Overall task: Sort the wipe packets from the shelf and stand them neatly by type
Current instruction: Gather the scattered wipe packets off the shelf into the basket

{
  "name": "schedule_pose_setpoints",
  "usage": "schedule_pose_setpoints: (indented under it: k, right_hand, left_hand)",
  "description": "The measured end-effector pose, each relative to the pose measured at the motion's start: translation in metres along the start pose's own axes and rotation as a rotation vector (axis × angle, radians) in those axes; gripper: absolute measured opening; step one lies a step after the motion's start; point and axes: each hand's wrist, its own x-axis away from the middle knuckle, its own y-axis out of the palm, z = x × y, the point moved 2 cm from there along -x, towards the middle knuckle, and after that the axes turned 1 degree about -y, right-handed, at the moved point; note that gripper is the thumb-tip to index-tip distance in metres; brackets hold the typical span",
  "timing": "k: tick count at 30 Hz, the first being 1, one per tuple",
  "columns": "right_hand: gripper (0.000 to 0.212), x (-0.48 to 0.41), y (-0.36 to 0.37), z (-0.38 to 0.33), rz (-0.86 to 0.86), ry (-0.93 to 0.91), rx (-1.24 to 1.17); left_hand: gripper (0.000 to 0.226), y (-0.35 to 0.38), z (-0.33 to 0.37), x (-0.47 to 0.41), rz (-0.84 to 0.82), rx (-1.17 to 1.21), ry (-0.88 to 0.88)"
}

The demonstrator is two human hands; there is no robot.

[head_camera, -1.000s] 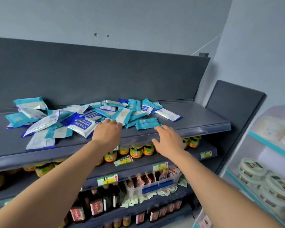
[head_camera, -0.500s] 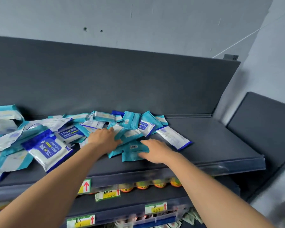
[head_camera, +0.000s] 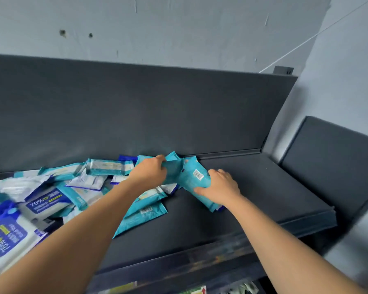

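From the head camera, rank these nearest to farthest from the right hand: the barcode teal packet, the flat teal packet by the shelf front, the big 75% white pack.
1. Barcode teal packet: in the right hand.
2. Flat teal packet: left, nearer the shelf front.
3. Big 75% white pack: far left edge.

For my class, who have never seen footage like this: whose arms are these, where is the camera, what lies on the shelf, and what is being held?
No machine is involved: these are a person's two bare arms, filmed by a wide-angle camera worn on the head, looking forward and down. The dark shelf carries a loose pile of wipe packets: teal ones and white-and-blue ones marked 75%, mostly lying flat and overlapping on its left part. The right hand grips a teal packet with a barcode, tilted off the shelf. The left hand grasps another teal packet beside it. Nothing stands upright yet.
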Motion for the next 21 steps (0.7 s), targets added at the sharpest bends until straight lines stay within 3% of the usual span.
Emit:
schedule_pose_setpoints:
  k: [4, 10, 13, 16, 21]
  right_hand:
    - [0.078, -0.011, 0.010, 0.021, -0.167, 0.139, -0.074]
    - [0.086, -0.020, 0.003, 0.025, -0.226, 0.200, -0.035]
    - [0.083, -0.019, 0.002, 0.027, -0.213, 0.226, -0.219]
    - [0.079, -0.015, 0.004, 0.023, -0.137, 0.224, -0.243]
    - [0.056, 0.000, 0.001, 0.026, 0.140, 0.222, -0.360]
  left_hand:
    - [0.057, 0.014, 0.002, -0.027, -0.169, -0.279, 0.112]
    - [0.079, 0.018, 0.001, -0.057, -0.415, -0.417, 0.209]
    - [0.077, 0.018, 0.010, -0.063, -0.401, -0.645, 0.300]
    - [0.068, 0.017, 0.016, -0.065, -0.356, -0.708, 0.340]
    - [0.052, 0.017, 0.015, -0.058, -0.100, -0.291, 0.248]
